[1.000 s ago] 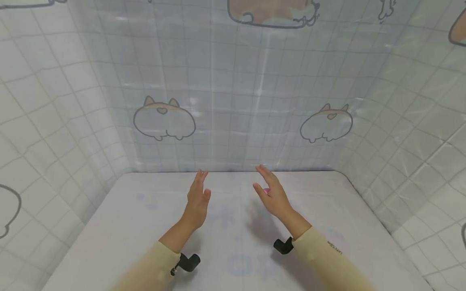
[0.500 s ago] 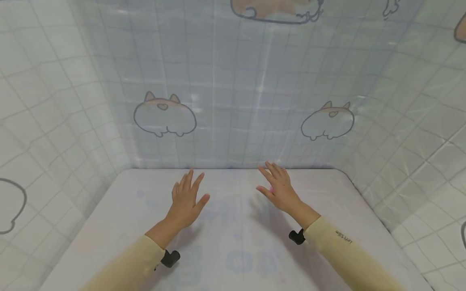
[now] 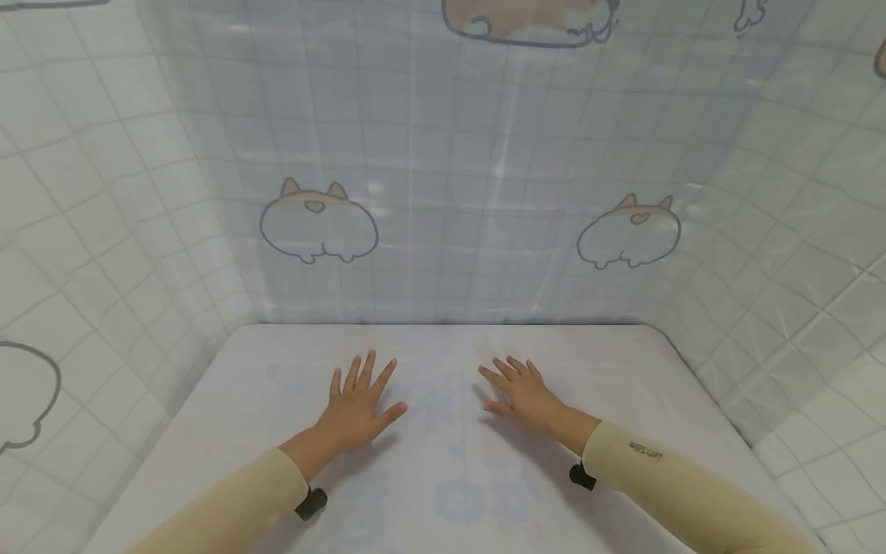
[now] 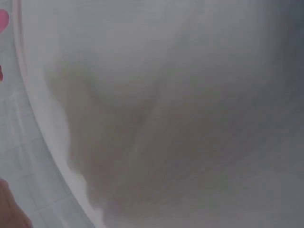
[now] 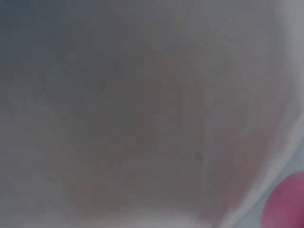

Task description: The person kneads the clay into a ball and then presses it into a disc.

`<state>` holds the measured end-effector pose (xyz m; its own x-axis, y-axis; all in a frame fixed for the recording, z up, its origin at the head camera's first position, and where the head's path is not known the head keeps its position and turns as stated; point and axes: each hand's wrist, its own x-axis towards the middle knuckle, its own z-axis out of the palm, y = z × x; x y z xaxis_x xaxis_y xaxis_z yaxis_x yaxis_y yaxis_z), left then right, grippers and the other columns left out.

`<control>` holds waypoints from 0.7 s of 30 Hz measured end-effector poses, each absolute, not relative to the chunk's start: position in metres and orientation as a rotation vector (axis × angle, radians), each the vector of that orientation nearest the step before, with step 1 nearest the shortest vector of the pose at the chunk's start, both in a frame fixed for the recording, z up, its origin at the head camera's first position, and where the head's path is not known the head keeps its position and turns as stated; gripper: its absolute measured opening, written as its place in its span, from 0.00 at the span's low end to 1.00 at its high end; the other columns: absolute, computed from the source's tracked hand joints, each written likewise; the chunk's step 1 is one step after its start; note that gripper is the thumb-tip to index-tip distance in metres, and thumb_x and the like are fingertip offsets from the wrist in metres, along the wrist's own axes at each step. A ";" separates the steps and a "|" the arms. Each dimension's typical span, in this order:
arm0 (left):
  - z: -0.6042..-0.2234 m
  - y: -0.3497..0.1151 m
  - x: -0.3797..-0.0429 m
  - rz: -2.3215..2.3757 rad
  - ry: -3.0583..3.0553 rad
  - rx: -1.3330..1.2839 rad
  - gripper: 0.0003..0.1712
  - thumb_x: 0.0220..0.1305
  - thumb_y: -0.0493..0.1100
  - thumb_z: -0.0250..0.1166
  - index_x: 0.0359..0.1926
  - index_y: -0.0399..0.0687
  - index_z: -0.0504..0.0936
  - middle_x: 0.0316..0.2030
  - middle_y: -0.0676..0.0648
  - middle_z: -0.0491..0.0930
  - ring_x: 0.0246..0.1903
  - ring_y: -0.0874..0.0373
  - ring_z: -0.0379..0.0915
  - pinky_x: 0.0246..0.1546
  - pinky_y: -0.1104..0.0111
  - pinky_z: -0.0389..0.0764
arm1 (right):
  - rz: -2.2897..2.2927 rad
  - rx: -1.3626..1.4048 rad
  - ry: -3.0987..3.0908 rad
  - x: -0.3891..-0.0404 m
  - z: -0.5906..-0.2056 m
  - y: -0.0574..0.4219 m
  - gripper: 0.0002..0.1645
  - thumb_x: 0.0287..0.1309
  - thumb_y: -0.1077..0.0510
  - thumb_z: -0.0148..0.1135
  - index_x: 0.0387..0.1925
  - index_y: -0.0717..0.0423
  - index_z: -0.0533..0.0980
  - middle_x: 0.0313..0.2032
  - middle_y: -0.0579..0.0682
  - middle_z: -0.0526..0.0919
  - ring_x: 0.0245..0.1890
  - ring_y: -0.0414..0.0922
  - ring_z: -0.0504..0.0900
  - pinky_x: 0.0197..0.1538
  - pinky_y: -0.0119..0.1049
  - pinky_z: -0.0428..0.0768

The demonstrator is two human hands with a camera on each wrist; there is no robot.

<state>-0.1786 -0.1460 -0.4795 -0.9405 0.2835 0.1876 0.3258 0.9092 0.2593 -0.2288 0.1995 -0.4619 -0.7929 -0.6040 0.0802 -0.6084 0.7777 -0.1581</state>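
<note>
My left hand [image 3: 351, 412] is over the left middle of the white surface [image 3: 443, 438]. Its fingers are spread, with the palm facing down. My right hand [image 3: 529, 396] is to the right with its palm down and fingers apart and extended. A rounded pink thing [image 5: 287, 204] shows in the right wrist view's lower right corner. A bit of pink [image 4: 4, 20] also appears at the left wrist view's top left edge. In the head view the right hand hides whatever lies beneath it. Neither hand visibly grips anything, and I cannot tell whether either touches the surface.
A grid-patterned curtain [image 3: 443, 154] with cartoon dog prints rises behind the surface and along both sides. Faint prints mark the surface, and each wrist wears a small black camera, the left one [image 3: 311, 504] and the right one [image 3: 583, 477].
Both hands have turned from palms facing each other to palms down, with fingers spread, and have lowered. Pink seen earlier by the right hand is now hidden in the head view.
</note>
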 end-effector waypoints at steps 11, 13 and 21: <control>-0.495 -0.142 -0.185 -0.418 -2.941 -0.449 0.50 0.67 0.78 0.44 0.79 0.57 0.52 0.78 0.35 0.43 0.75 0.33 0.36 0.67 0.33 0.34 | 0.424 1.043 -3.045 -0.246 -0.477 0.190 0.40 0.71 0.32 0.48 0.76 0.46 0.60 0.75 0.58 0.60 0.75 0.60 0.53 0.71 0.66 0.47; -0.495 -0.141 -0.186 -0.403 -2.938 -0.445 0.50 0.67 0.78 0.44 0.79 0.56 0.52 0.78 0.35 0.43 0.75 0.33 0.36 0.67 0.33 0.34 | 0.372 1.073 -3.045 -0.249 -0.481 0.189 0.40 0.72 0.30 0.44 0.76 0.44 0.60 0.75 0.56 0.59 0.76 0.58 0.52 0.72 0.64 0.46; -0.492 -0.140 -0.192 -0.459 -2.970 -0.422 0.52 0.67 0.78 0.45 0.80 0.53 0.50 0.78 0.33 0.41 0.75 0.32 0.34 0.66 0.32 0.33 | 0.216 1.106 -3.075 -0.253 -0.494 0.188 0.48 0.67 0.20 0.29 0.79 0.37 0.49 0.79 0.53 0.45 0.78 0.57 0.41 0.72 0.65 0.40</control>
<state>-0.1921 -0.1402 -0.4918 -0.9558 0.2550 0.1463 0.2872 0.9160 0.2801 -0.2526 0.1882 -0.4943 -0.7641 -0.6400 -0.0803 -0.6226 0.7643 -0.1679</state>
